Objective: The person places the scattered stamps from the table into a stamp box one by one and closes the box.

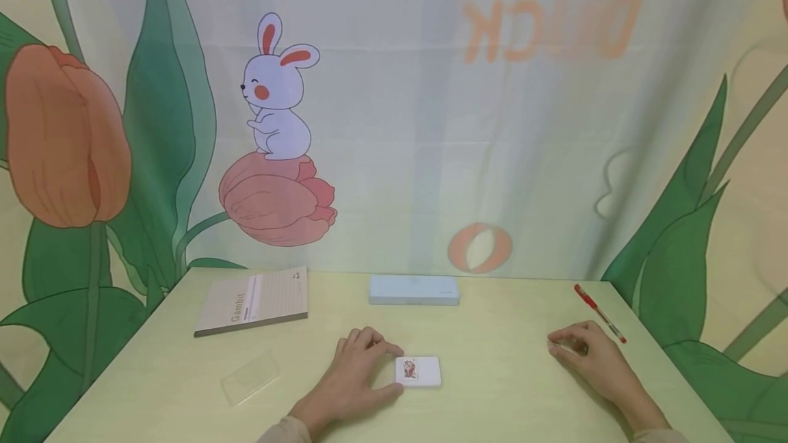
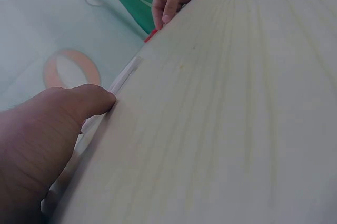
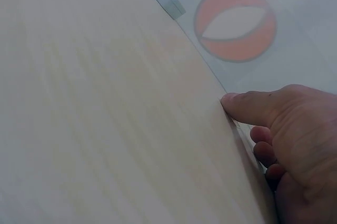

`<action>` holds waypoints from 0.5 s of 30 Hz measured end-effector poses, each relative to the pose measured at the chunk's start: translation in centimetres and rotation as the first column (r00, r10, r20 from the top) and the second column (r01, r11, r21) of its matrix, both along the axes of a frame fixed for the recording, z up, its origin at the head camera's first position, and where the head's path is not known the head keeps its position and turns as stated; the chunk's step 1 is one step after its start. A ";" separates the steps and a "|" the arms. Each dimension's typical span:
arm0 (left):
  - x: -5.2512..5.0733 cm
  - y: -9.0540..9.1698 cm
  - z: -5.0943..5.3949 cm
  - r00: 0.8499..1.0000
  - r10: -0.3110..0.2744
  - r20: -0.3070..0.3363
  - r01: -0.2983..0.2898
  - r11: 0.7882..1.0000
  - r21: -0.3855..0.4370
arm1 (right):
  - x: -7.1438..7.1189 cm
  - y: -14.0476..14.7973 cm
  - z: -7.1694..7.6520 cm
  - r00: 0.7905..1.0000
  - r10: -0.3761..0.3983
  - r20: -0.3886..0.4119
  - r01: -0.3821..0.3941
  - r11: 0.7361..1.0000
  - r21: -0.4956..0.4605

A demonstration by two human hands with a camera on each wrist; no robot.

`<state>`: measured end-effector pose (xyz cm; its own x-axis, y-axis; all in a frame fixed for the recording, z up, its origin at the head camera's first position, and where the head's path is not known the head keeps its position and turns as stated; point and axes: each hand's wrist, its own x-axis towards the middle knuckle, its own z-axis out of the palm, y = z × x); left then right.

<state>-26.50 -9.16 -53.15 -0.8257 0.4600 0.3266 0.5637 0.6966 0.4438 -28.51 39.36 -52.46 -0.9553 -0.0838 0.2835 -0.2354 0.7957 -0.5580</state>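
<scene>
A pale fabric backdrop (image 1: 394,135) printed with orange and pink tulips, green leaves and a white rabbit hangs behind a pale yellow-green worktop (image 1: 486,388).

Both forearms, in beige sleeves (image 1: 285,431), come in from the near edge: the left one slants forward and inward, the right one forward and inward from the other side. The hands are low over the worktop and well apart. The left hand (image 1: 353,376) has its thumb and index finger spread across the near and far edges of a white, rectangular card pack (image 1: 421,371) with a small red figure printed on it, gripping it at its left end; the other fingers bend beside the index. The right hand (image 1: 587,359) has its fingers curled, thumb and fingertips pinching a thin, clear piece (image 1: 551,344) mostly hidden by the hand.

To the left of the left hand lies a clear, rectangular plastic cover (image 1: 250,378). Beyond that hand, farther left, is a beige notebook (image 1: 252,303) lettered "Gambit". A light-blue, oblong case (image 1: 414,290) lies beyond and between the hands. Just past the right hand, a slim pen with a red cap and clear barrel (image 1: 598,312) lies at a slant.
</scene>
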 end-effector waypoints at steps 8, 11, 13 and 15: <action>-0.1 -0.1 -0.2 1.000 -0.001 -0.005 0.001 1.000 0.008 | 0.0 -0.2 -0.2 0.999 0.000 -0.038 -0.001 1.000 -0.005; -0.1 -0.1 -0.2 1.000 -0.004 -0.001 0.004 1.000 0.010 | 0.0 -0.2 -0.1 1.000 -0.008 -0.018 0.008 0.999 -0.034; -0.1 -0.1 -0.2 1.000 -0.004 0.001 0.004 1.000 0.011 | -0.1 -0.2 -0.1 1.000 -0.014 0.000 0.014 0.998 -0.058; -0.1 0.0 -0.2 1.000 -0.005 0.002 0.005 1.000 0.012 | -0.2 -0.2 -0.1 1.000 -0.019 0.018 0.021 0.996 -0.082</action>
